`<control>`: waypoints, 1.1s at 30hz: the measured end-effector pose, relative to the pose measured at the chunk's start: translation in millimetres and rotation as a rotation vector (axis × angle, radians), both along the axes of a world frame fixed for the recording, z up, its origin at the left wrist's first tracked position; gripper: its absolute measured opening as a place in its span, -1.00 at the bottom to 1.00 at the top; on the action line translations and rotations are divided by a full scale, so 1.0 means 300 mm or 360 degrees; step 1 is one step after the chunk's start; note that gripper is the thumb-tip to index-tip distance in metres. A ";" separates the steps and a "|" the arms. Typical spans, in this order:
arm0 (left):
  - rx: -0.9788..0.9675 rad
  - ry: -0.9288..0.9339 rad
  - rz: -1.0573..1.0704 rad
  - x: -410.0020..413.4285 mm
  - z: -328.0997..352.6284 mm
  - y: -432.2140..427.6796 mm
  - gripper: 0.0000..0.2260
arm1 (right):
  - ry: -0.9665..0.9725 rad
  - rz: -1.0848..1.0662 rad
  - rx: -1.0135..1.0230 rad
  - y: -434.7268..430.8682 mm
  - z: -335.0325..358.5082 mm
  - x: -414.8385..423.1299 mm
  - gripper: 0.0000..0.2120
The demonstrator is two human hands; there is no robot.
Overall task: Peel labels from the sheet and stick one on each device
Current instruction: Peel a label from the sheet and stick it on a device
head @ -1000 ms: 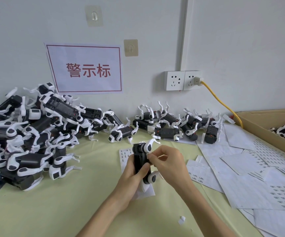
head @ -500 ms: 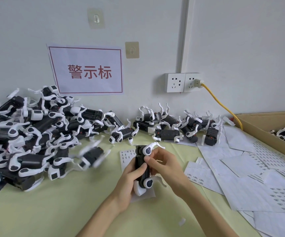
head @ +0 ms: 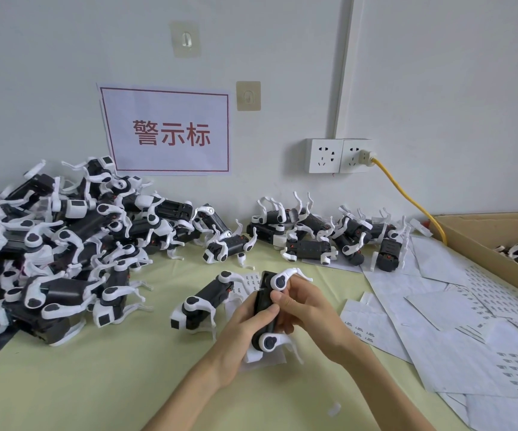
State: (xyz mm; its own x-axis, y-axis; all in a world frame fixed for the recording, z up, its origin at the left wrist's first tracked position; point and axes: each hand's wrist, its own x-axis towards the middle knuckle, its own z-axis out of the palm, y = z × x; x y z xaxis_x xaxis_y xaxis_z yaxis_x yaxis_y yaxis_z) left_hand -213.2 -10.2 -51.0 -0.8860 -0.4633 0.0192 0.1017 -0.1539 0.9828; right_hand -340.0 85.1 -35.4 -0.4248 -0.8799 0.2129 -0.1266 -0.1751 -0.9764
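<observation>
Left hand (head: 245,325) clamped device (head: 267,306), upright just above counter (head: 96,384), right of fallen device (head: 203,303). Right hand (head: 305,309) fingers pinched at its side. Should press label flat, edges rubbed down.

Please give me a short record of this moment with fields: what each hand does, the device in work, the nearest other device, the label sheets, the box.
left hand: grips the held device
right hand: fingers curled on the held device, thumb on its black body
held device: upright, black body, white legs
nearest device: on the table, left of the hands
label sheets: spread at right
box: cardboard, far right, holds devices
</observation>
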 end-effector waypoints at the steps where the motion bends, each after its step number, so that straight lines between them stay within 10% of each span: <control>1: 0.0010 0.0002 -0.0005 -0.001 -0.003 -0.004 -0.68 | 0.0022 -0.0003 0.0002 -0.002 -0.002 0.002 -0.83; 22: 0.0521 0.0080 0.0003 0.005 0.001 -0.064 -0.68 | -0.0322 -0.0500 -0.0150 0.012 0.005 -0.080 -0.67; 33: 0.0612 -0.0204 -0.0158 0.003 0.038 -0.055 -0.38 | -0.0075 0.0106 0.0219 0.054 0.037 -0.091 -0.63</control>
